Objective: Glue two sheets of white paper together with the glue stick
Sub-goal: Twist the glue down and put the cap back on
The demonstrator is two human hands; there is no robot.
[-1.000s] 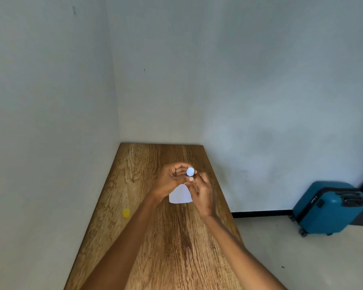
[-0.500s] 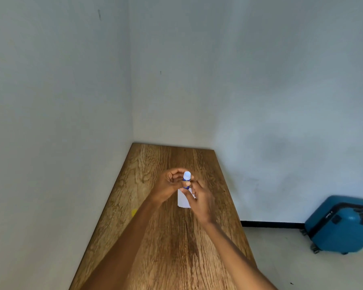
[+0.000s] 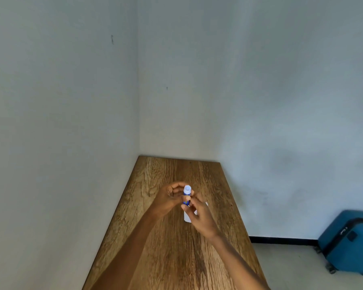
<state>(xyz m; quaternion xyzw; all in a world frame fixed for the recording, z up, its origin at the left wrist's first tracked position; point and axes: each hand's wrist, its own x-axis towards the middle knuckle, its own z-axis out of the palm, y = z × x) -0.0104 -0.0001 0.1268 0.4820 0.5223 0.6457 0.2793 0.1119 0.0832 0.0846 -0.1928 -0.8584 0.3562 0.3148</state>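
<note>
Wood-grained and narrow, the surface (image 3: 176, 258) runs into a corner of pale walls, and above its middle I hold the glue stick (image 3: 187, 195) upright between both hands. My left hand (image 3: 168, 199) curls around the blue barrel with fingertips pinching it, while my right hand (image 3: 199, 216) closes on the lower end from the near side, thumb and fingers at the base, as if to twist it; so each grip is narrow and closed on the stick. Its pale top points up, and I cannot tell whether that is a cap or bared glue. Just below my grip, mostly hidden under my right hand, lies the white paper (image 3: 188, 219) flat on the wood; I see only one patch of white and cannot make out two separate sheets. By my reckoning the task is barely begun: I see no glue spread and nothing pressed together, so readying the stick, coating one sheet and laying the other on top all remain. Farther out, well to the right of my grip and down on the floor, a teal suitcase (image 3: 350, 243) stands by the wall, nowhere near my reach. Nothing lies between the stick and the paper except my own right hand.
</note>
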